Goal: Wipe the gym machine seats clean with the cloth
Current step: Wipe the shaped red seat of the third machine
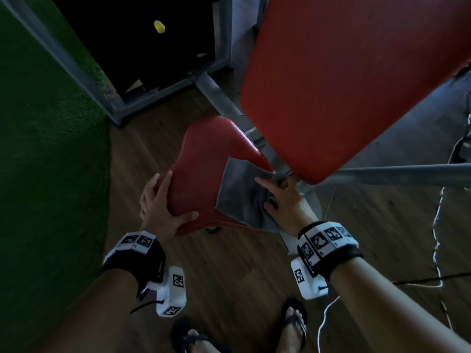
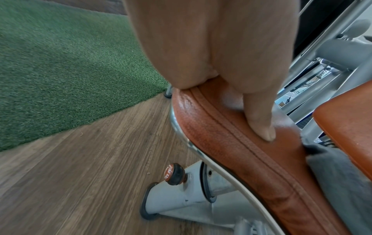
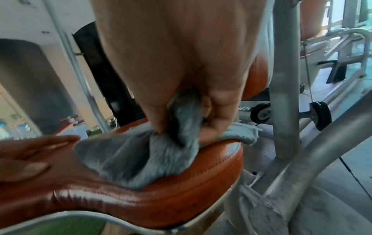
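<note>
A red padded seat (image 1: 201,174) sits below a tilted red backrest (image 1: 344,85). My left hand (image 1: 163,205) grips the seat's left front edge; one finger lies along its stitched seam (image 2: 259,117). A grey cloth (image 1: 242,197) lies on the right half of the seat. My right hand (image 1: 280,197) bunches the cloth and presses it on the seat, close under the backrest. In the right wrist view the cloth (image 3: 141,155) is gathered between thumb and fingers on the glossy seat (image 3: 161,203), with my left hand (image 3: 30,152) at the far side.
Green turf (image 1: 51,149) covers the floor to the left, wood planks elsewhere. A grey frame with a black weight stack (image 1: 142,47) stands behind. A grey bar (image 1: 407,171) crosses at right; cables (image 1: 438,238) trail on the floor. A seat knob (image 2: 175,174) sticks out below.
</note>
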